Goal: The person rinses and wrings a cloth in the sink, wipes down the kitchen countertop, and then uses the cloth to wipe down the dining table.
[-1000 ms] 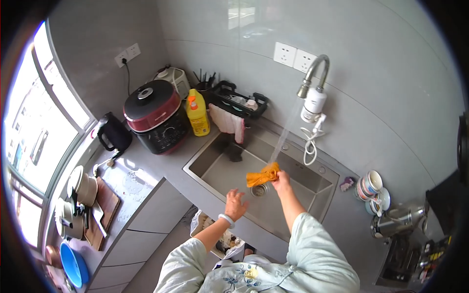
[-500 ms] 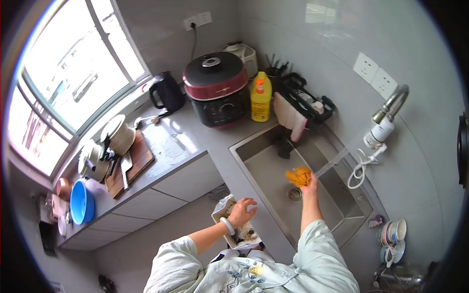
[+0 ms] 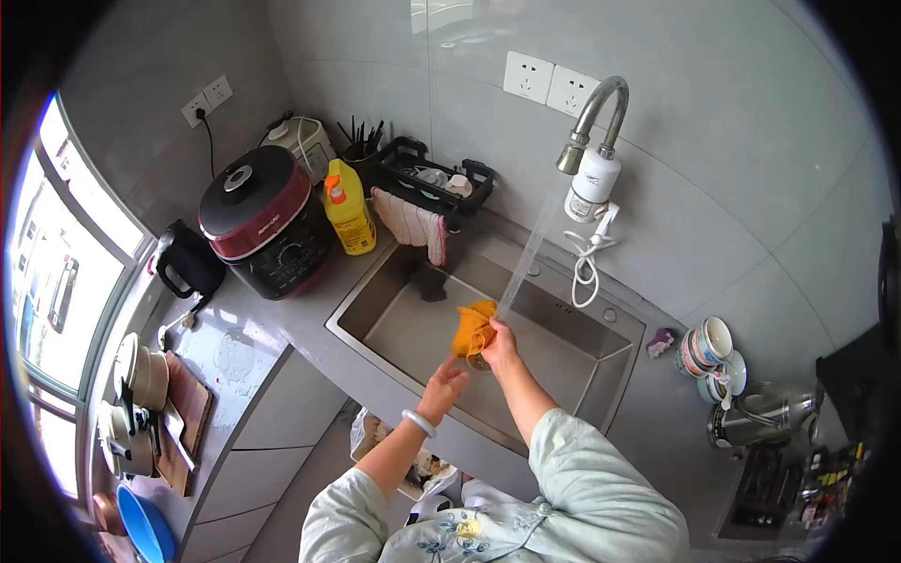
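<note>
My right hand (image 3: 500,344) grips an orange cloth (image 3: 473,330) over the steel sink (image 3: 394,324). Water from the curved faucet (image 3: 601,108) runs down in a stream beside the cloth and my fingers. My left hand (image 3: 443,387), with a pale bangle at the wrist, hovers at the sink's near edge just below the cloth. Its fingers are apart and hold nothing. The cloth and my right hand partly cover the drain (image 3: 480,362). A dark rag (image 3: 429,281) lies in the far left of the sink.
Behind the sink stand a yellow detergent bottle (image 3: 350,211), a striped towel (image 3: 411,221) and a black rack (image 3: 441,178). A red-black cooker (image 3: 267,230) and dark kettle (image 3: 190,258) are left. Stacked bowls (image 3: 706,347) sit right; a waste bin (image 3: 413,479) stands below the counter.
My left hand has moved from above the waste bin to the sink's edge near the cloth. The cloth hangs more spread out in my right hand. My view has turned right.
</note>
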`<action>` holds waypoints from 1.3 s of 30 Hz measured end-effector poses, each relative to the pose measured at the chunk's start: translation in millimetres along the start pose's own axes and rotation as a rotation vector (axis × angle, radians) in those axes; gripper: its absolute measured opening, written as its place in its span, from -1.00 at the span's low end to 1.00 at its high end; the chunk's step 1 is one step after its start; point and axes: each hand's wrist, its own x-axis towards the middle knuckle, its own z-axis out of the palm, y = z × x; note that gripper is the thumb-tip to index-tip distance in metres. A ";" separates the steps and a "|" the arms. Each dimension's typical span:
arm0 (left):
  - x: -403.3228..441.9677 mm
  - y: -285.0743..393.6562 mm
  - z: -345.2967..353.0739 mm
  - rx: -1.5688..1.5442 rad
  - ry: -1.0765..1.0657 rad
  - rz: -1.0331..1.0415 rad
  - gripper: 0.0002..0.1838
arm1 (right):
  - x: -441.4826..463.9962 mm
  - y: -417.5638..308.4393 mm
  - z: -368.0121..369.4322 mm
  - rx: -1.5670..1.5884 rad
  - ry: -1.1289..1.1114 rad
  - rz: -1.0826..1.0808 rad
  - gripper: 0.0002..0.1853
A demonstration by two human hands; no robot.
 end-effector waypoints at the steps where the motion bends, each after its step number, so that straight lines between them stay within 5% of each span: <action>1: 11.9 14.2 14.3 0.000 -0.007 0.002 -0.47 | -13.0 -2.3 5.6 -0.006 -0.030 0.048 -0.69; 3: 31.2 40.7 36.9 -0.443 0.136 -0.402 -0.44 | -40.1 -8.9 17.4 -0.040 -0.072 0.128 -0.63; 4: 42.3 37.7 41.0 -0.444 0.132 -0.404 -0.44 | -44.4 -10.3 14.8 -0.042 -0.069 0.125 -0.63; 7: 104.0 0.4 48.4 -1.112 -0.073 -0.268 -0.61 | -62.6 -28.8 16.9 -0.608 -0.072 -0.054 -0.59; 9: 127.2 -10.1 56.9 -0.997 -0.048 -0.156 -0.64 | -69.1 -66.8 31.0 -0.920 0.038 -0.197 -0.62; 10: 134.9 -9.5 62.2 -0.878 -0.021 -0.038 -0.65 | -67.8 -90.9 37.5 -0.835 0.046 -0.294 -0.61; 16: 127.0 22.0 84.5 -0.741 0.184 -0.182 -0.65 | -86.3 -209.2 118.7 -0.525 -0.141 -0.676 -0.59; 21: 144.3 -2.1 83.4 -0.788 0.181 -0.219 -0.66 | -72.7 -224.4 116.4 -0.677 -0.139 -0.741 -0.63; 27: 166.7 -35.1 78.3 -0.848 0.146 -0.229 -0.69 | -70.9 -202.4 100.3 -0.465 -0.107 -0.644 -0.47; 32: 163.1 -28.9 75.4 -0.998 0.213 -0.240 -0.63 | -20.8 -101.9 -19.9 -0.730 0.361 -0.141 -0.48; 35: 159.4 -24.4 69.7 -1.048 0.157 -0.167 -0.63 | -13.7 -51.7 -39.7 -0.440 0.074 0.186 -0.63; 39: 157.8 -29.0 47.5 -0.899 0.332 -0.215 -0.64 | -3.3 -18.8 -29.8 -0.248 -0.012 -0.030 -0.69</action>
